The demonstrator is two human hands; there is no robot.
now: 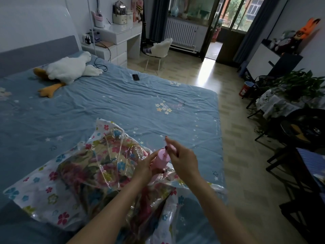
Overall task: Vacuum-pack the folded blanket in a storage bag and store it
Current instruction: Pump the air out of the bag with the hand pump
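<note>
Closest to the viewer, two bare forearms reach over a clear plastic storage bag [52, 194] with a white border printed in small coloured flowers, lying crumpled on a blue bed [123, 103]. Inside it sits the folded blanket [98, 166], soft and thick, in a busy floral pattern. The left hand [144, 169] curls round the barrel of a pink hand pump [161, 160] standing on the bag, while the right hand [182, 155] grips the pump's raised handle. The bag looks slick, thin and likely to slide or crease; the bundle is probably light but bulky, best lifted from beneath or by the bordered edges rather than the film. Farther off on the bed lie a dark phone [136, 77] and a plush white goose [68, 69]. Beyond stand a white desk [123, 35] and a chair [161, 48].
</note>
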